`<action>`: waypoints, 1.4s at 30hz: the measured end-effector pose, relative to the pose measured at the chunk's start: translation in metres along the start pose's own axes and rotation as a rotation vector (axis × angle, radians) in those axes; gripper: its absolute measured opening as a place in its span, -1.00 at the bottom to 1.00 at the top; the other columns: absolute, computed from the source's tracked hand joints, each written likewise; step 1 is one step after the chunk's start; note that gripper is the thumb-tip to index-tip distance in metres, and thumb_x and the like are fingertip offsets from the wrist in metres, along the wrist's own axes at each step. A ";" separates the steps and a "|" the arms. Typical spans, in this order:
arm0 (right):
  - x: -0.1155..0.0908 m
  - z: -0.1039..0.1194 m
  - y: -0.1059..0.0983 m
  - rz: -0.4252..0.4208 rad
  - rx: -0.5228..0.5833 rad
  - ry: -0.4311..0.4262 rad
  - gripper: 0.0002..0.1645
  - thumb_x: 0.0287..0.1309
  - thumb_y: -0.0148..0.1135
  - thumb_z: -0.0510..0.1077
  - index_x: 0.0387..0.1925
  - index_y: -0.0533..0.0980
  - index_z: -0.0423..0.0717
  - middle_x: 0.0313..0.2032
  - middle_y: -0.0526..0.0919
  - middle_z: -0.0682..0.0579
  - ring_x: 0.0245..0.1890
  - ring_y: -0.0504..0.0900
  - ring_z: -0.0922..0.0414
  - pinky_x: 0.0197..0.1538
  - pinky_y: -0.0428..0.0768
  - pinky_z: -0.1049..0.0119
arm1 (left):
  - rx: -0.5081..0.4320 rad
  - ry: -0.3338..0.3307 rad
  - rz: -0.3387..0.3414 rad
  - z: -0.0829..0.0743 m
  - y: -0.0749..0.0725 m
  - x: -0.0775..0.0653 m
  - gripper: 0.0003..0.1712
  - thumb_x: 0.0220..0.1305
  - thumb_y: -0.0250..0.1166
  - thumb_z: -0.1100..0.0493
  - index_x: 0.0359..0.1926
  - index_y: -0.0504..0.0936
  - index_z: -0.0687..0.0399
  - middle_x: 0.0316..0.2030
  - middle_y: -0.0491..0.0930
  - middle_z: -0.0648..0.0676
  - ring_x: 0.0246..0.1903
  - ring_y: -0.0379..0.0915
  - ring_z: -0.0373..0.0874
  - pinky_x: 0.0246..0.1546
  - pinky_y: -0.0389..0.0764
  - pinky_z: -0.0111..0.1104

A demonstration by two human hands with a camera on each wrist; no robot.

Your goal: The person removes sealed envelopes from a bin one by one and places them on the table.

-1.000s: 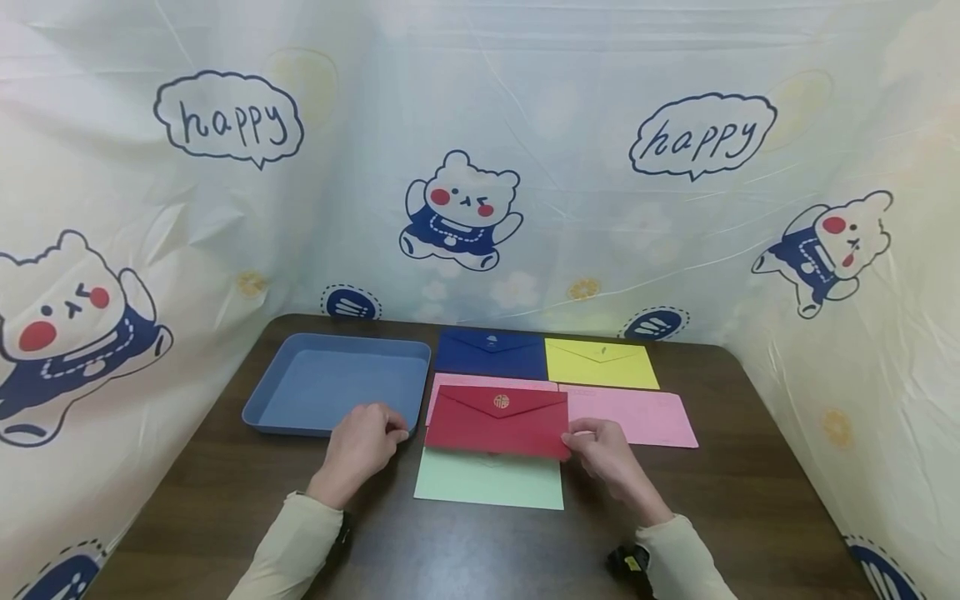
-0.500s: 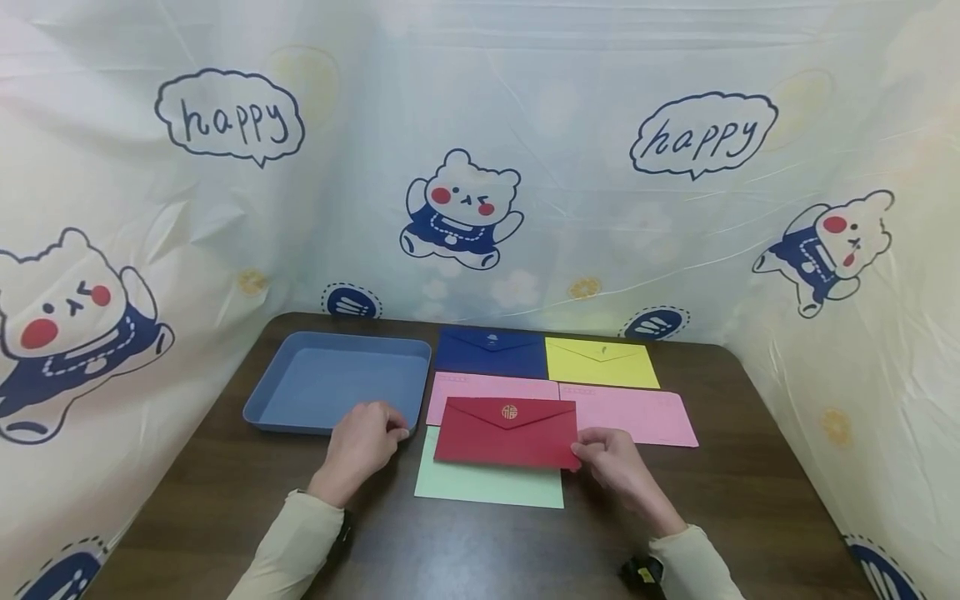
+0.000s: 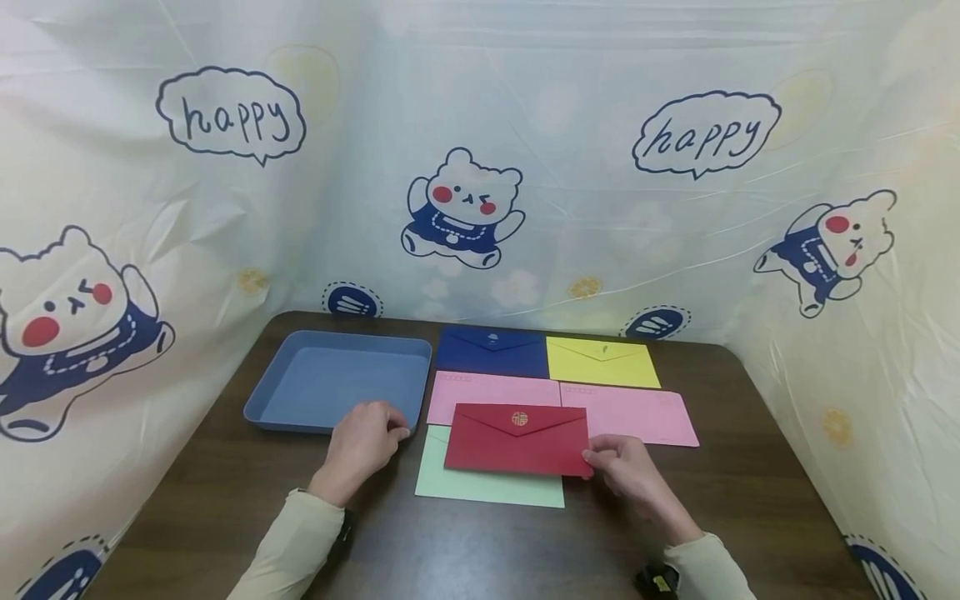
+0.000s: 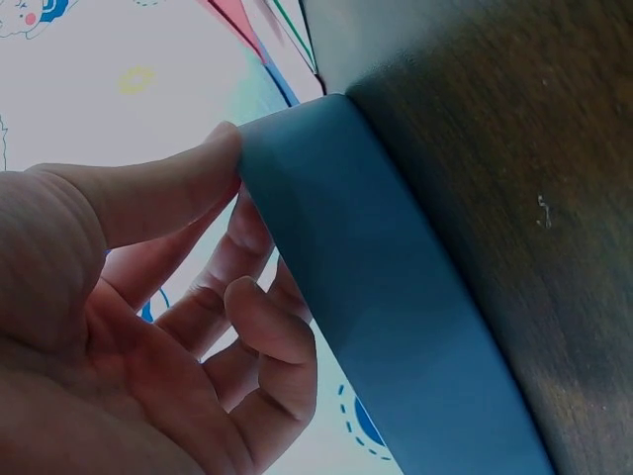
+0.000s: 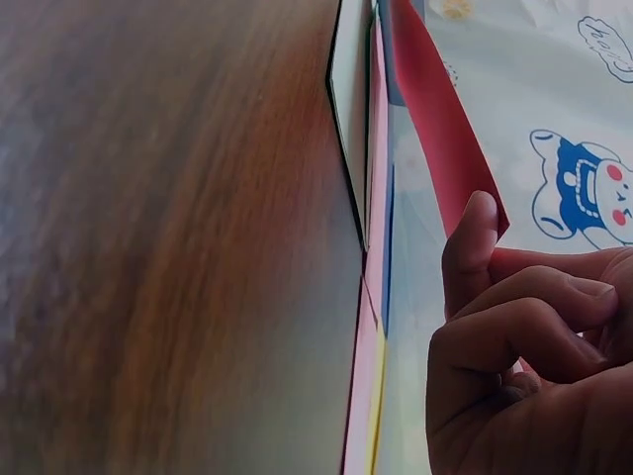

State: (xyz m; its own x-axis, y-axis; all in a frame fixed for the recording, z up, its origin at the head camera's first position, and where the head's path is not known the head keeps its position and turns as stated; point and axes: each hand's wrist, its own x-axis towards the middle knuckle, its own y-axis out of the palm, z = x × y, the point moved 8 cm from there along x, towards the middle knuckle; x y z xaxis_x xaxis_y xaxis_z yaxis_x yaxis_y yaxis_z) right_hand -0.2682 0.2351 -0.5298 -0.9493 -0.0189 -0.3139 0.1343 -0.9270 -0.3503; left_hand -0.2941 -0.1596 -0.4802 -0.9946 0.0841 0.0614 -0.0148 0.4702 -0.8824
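Note:
A red envelope (image 3: 517,442) with a gold emblem on its flap is pinched at its lower right corner by my right hand (image 3: 628,468). In the right wrist view the red envelope (image 5: 450,119) is raised off the table, thumb on one face. Below it a light green envelope (image 3: 487,492) lies partly covered. My left hand (image 3: 365,450) pinches the rim of a blue tray (image 3: 300,430) at its near right corner. The left wrist view has the thumb on the outer side of the tray wall (image 4: 366,267), with the fingers (image 4: 277,346) behind the rim.
A dark blue envelope (image 3: 491,354) and a yellow envelope (image 3: 603,367) lie at the back. In front of them are two pink envelopes (image 3: 630,415), the left one partly covered. All rest on a dark wooden table (image 3: 465,558). A printed curtain (image 3: 585,233) surrounds it.
My right hand has moved the red envelope to the right and toward me, from over the pink envelope's edge to farther over the green one. The left hand keeps its place.

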 end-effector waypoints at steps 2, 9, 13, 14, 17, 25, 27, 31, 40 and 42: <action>-0.001 -0.001 -0.002 -0.002 -0.004 0.006 -0.77 0.41 0.30 -0.20 0.00 0.69 -0.23 -0.50 0.61 -0.22 -0.70 0.36 0.09 -0.58 0.33 0.31 | 0.000 0.000 0.002 0.000 0.000 0.000 -0.94 0.21 0.56 0.29 -0.28 0.87 0.07 -0.25 0.77 0.06 -0.22 0.66 0.04 -0.24 0.70 -0.04; -0.005 -0.007 -0.010 0.008 -0.006 0.021 -0.79 0.42 0.29 -0.22 -0.03 0.69 -0.26 -0.54 0.58 -0.16 -0.71 0.33 0.11 -0.58 0.31 0.33 | -0.007 -0.001 0.006 0.000 0.001 -0.001 -0.94 0.22 0.55 0.29 -0.29 0.87 0.06 -0.26 0.77 0.05 -0.23 0.67 0.04 -0.28 0.69 -0.05; -0.008 -0.011 -0.012 0.033 0.000 0.023 -0.77 0.41 0.30 -0.22 -0.02 0.69 -0.28 -0.58 0.54 -0.12 -0.72 0.30 0.13 -0.59 0.28 0.34 | 0.000 0.000 0.004 0.001 0.001 -0.001 -0.94 0.21 0.56 0.28 -0.29 0.87 0.05 -0.27 0.77 0.04 -0.23 0.67 0.04 -0.28 0.69 -0.05; -0.010 -0.012 -0.012 0.039 0.003 0.024 -0.77 0.41 0.30 -0.22 -0.02 0.68 -0.29 -0.58 0.54 -0.11 -0.72 0.29 0.14 -0.60 0.28 0.33 | 0.001 -0.001 0.006 0.001 0.002 -0.001 -0.94 0.21 0.56 0.28 -0.29 0.87 0.05 -0.27 0.77 0.04 -0.23 0.67 0.04 -0.28 0.69 -0.05; -0.013 -0.016 -0.013 0.043 0.009 0.029 -0.75 0.40 0.31 -0.21 -0.01 0.68 -0.29 -0.58 0.54 -0.11 -0.73 0.27 0.13 -0.61 0.26 0.33 | 0.001 -0.003 0.008 0.001 0.002 -0.002 -0.94 0.21 0.56 0.28 -0.29 0.87 0.05 -0.28 0.77 0.04 -0.23 0.67 0.04 -0.27 0.69 -0.05; -0.019 -0.025 -0.020 0.016 0.009 0.083 -0.72 0.40 0.34 -0.18 0.03 0.66 -0.28 -0.56 0.57 -0.12 -0.74 0.26 0.10 -0.62 0.26 0.31 | -0.010 0.003 0.000 0.001 0.001 -0.002 -0.95 0.22 0.55 0.28 -0.29 0.87 0.06 -0.27 0.77 0.05 -0.21 0.68 0.06 -0.29 0.69 -0.06; -0.020 -0.026 -0.022 0.025 0.003 0.084 -0.71 0.40 0.33 -0.18 0.04 0.66 -0.28 -0.59 0.53 -0.09 -0.75 0.27 0.11 -0.62 0.27 0.31 | -0.012 0.007 -0.003 0.001 0.001 -0.002 -0.95 0.22 0.55 0.28 -0.29 0.87 0.06 -0.27 0.77 0.04 -0.21 0.68 0.06 -0.28 0.69 -0.05; -0.023 -0.029 -0.026 0.039 -0.008 0.076 -0.71 0.41 0.33 -0.17 0.05 0.65 -0.27 -0.64 0.47 -0.04 -0.75 0.27 0.12 -0.62 0.27 0.32 | -0.014 0.012 -0.008 0.001 0.001 -0.003 -0.95 0.22 0.55 0.29 -0.29 0.87 0.06 -0.28 0.77 0.04 -0.21 0.68 0.06 -0.27 0.69 -0.04; -0.024 -0.036 -0.038 0.052 0.000 0.054 -0.65 0.41 0.33 -0.17 0.09 0.63 -0.32 -0.68 0.42 0.02 -0.76 0.23 0.13 -0.63 0.26 0.32 | -0.015 0.011 -0.006 0.001 0.000 -0.001 -0.95 0.23 0.54 0.28 -0.28 0.88 0.06 -0.26 0.78 0.05 -0.20 0.69 0.07 -0.26 0.70 -0.04; -0.025 -0.038 -0.040 0.055 0.001 0.062 -0.65 0.41 0.33 -0.17 0.10 0.63 -0.33 -0.68 0.42 0.02 -0.76 0.23 0.13 -0.63 0.26 0.33 | -0.016 0.014 -0.007 0.000 -0.001 0.000 -0.95 0.23 0.54 0.28 -0.28 0.87 0.06 -0.26 0.78 0.05 -0.21 0.69 0.07 -0.26 0.70 -0.04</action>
State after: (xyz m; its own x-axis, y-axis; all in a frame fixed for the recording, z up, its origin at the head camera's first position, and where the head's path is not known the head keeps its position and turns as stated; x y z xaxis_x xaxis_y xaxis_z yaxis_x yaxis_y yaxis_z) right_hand -0.2392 0.2869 -0.5415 -0.9210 -0.0463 -0.3869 0.1852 -0.9256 -0.3301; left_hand -0.2936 -0.1602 -0.4797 -0.9929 0.0927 0.0739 -0.0199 0.4848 -0.8744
